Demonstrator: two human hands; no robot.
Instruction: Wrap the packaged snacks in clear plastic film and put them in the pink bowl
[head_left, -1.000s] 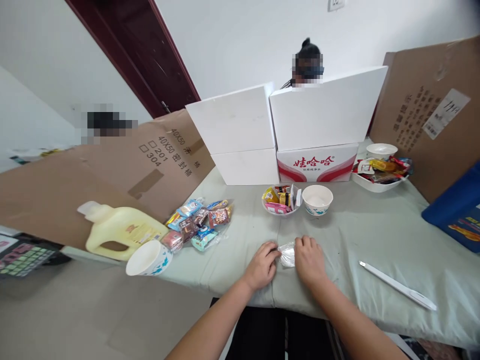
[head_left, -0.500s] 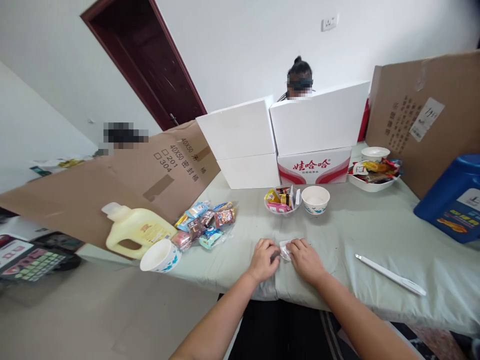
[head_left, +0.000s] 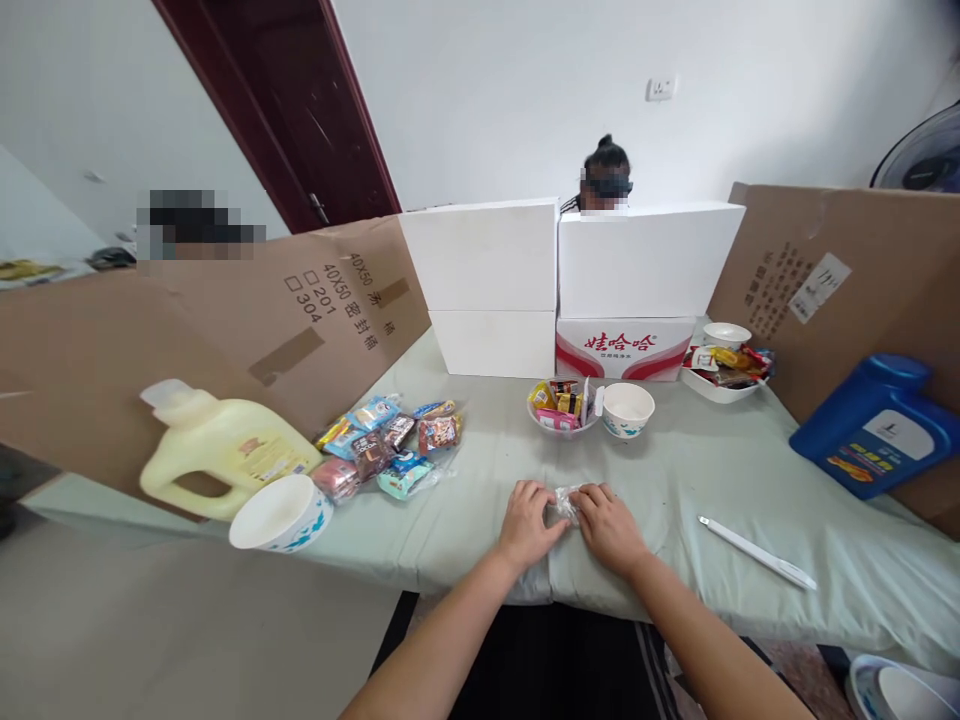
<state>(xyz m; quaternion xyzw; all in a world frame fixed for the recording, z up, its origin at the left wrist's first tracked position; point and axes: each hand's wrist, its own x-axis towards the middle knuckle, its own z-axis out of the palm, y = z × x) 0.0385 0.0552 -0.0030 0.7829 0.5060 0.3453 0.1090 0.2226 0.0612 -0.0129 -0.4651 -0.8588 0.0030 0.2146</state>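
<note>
The small clear plastic packet (head_left: 566,503) lies on the table directly between the hands, its long axis running from one to the other. The left hand (head_left: 527,525) and right hand (head_left: 609,522) each pinch an end, equally near. Against half a second ago, the hands sit closer and the packet looks more bunched.

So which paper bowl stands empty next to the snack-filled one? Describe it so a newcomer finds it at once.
Start at the red-and-white carton at the back of the table. Just in front stand two bowls side by side; the empty paper bowl is the right one, white with blue marks, while the snack bowl holds wrapped packets.
</note>
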